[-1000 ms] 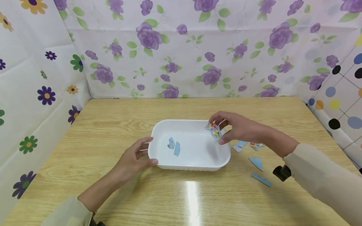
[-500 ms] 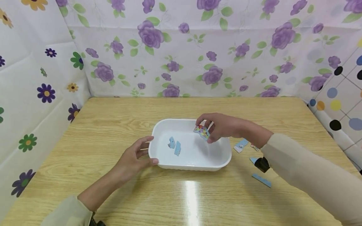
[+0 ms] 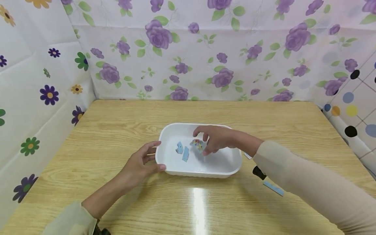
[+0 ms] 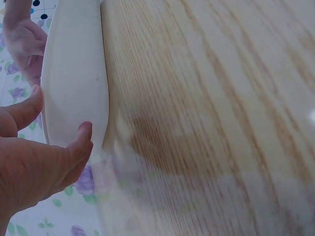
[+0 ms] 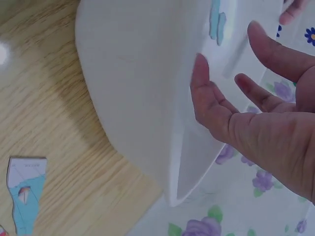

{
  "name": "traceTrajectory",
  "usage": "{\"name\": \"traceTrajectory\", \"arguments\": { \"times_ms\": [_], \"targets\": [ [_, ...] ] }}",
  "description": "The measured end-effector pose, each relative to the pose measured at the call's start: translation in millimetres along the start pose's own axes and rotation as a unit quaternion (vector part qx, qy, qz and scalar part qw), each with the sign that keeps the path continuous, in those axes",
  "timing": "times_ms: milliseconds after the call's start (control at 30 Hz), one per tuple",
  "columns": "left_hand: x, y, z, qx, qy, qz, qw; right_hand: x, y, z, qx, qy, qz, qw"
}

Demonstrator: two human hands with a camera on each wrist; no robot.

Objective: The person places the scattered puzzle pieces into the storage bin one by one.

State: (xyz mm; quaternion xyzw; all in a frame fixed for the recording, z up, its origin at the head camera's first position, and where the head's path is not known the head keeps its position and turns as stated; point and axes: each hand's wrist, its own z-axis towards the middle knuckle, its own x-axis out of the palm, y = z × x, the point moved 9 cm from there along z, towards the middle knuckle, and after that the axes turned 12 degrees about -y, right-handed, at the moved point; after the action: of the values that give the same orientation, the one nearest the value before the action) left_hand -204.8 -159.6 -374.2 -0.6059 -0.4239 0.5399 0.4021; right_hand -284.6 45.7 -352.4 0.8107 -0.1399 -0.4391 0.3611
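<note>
A white plastic tub [image 3: 218, 163] stands on the wooden table. My left hand [image 3: 135, 167] holds its left end, thumb at the near corner and fingers at the rim; the left wrist view shows this hand [image 4: 44, 164] against the tub's outer wall. Over the tub's inside is my right hand [image 3: 218, 137], fingers spread. Just below its fingertips is a multicoloured puzzle piece [image 3: 197, 144], blurred. Nothing is visible between the right fingers [image 5: 201, 73] in the right wrist view. Two light-blue puzzle pieces, one [image 3: 180, 148] beside the other [image 3: 185, 154], lie on the tub floor.
Right of the tub, a narrow blue puzzle piece [image 3: 273, 188] lies on the table [image 3: 129, 120]. A blue-and-white piece [image 5: 27, 194] shows there in the right wrist view. The right sleeve [image 3: 299, 176] covers part of that area. Flowered sheets [image 3: 194, 62] rise behind the table.
My right hand has moved left and down into the tub with the multicoloured puzzle piece, and its fingers have spread off it. The left hand stays on the tub.
</note>
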Motion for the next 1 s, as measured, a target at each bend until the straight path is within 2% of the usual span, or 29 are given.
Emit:
{"name": "traceTrajectory", "arguments": {
  "times_ms": [133,500,700,1000],
  "targets": [
    [-0.2,-0.7,0.0,0.001,-0.001,0.005,1.0,-3.4,0.3,-4.0,-0.005,-0.015,-0.03,0.9994],
    [0.7,-2.5,-1.7,0.01,0.002,0.008,0.9999,-18.1,11.8,-17.2,-0.078,-0.017,0.002,0.9968],
    [2.2,-2.9,-0.3,0.012,0.004,0.007,0.9999,-31.0,3.5,-25.6,-0.116,-0.029,0.022,0.9926],
    [0.8,-2.7,-1.2,0.013,0.005,0.015,0.9998,-35.7,-15.3,-35.6,-0.131,-0.041,0.067,0.9882]
  ]
}}
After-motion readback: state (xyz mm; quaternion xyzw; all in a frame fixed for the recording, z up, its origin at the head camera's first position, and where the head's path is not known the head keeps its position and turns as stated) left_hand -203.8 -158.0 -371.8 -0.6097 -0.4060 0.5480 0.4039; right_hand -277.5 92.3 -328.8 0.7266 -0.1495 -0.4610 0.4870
